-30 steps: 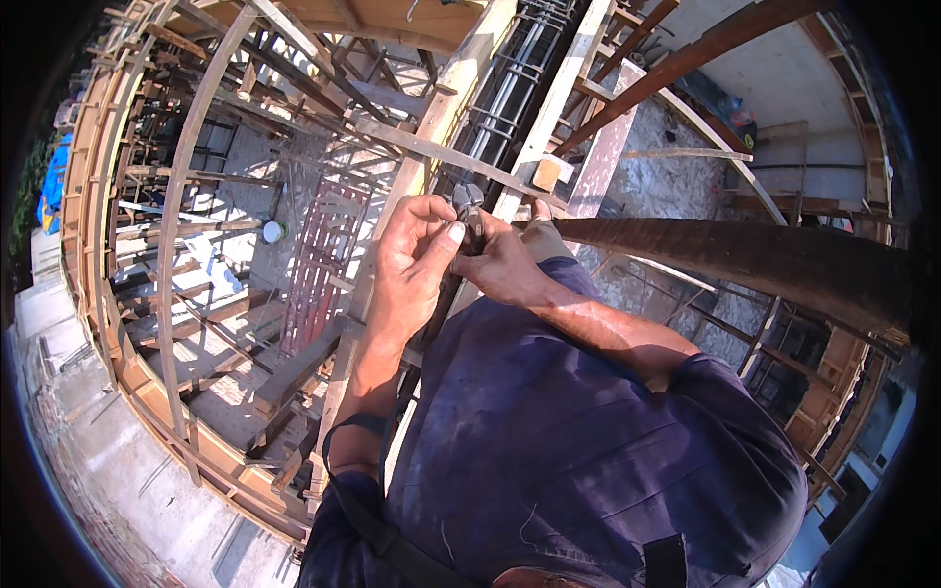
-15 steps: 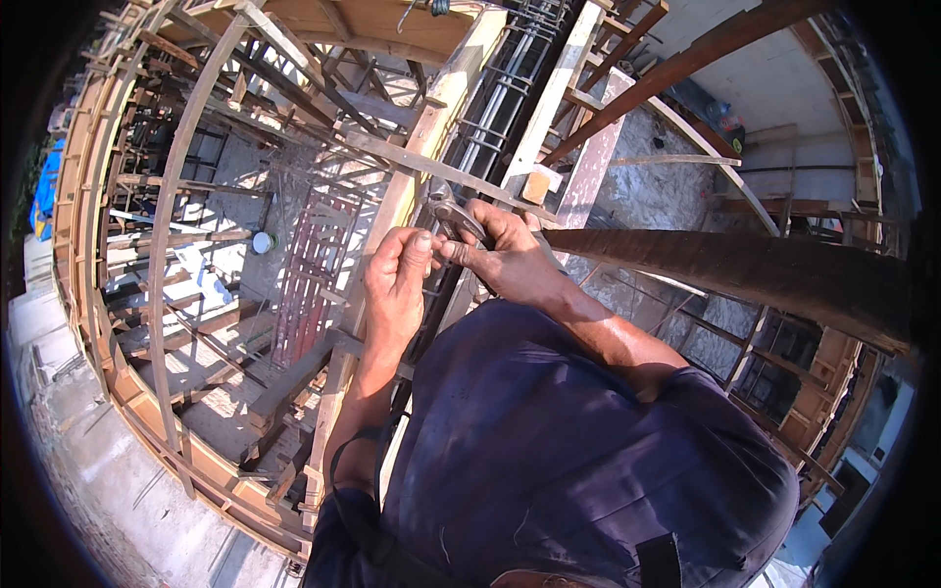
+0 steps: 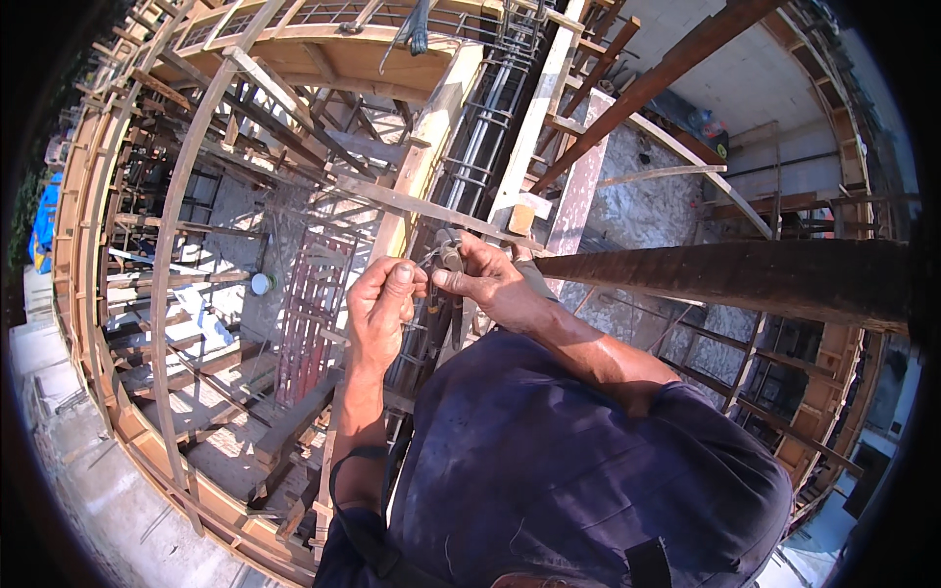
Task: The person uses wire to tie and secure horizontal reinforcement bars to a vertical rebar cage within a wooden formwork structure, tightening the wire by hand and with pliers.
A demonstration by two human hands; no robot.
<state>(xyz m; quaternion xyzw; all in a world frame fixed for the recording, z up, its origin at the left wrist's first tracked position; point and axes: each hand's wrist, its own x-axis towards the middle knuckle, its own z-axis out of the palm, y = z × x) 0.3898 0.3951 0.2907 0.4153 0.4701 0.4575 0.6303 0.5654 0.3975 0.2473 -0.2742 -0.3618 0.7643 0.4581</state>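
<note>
The shirt [image 3: 578,470] near the bottom is dark navy blue. The wooden planks [image 3: 431,127] are pale tan, and the steel bars [image 3: 485,137] between them are dark grey. A long beam [image 3: 725,279] on the right is dark brown. Far left, a sheet [image 3: 44,220] is bright blue.

At twelve o'clock I see a rebar cage [image 3: 480,147] of dark, ribbed, matt steel. Beside it runs a wooden plank [image 3: 426,147], pale, rough-sawn and sunlit. My right hand [image 3: 490,284] grips a small tool [image 3: 449,253] of dull grey metal. At three o'clock a thick beam [image 3: 725,279] looks dark brown and coarse. My shirt [image 3: 569,470] at six o'clock is matt navy cloth.
</note>
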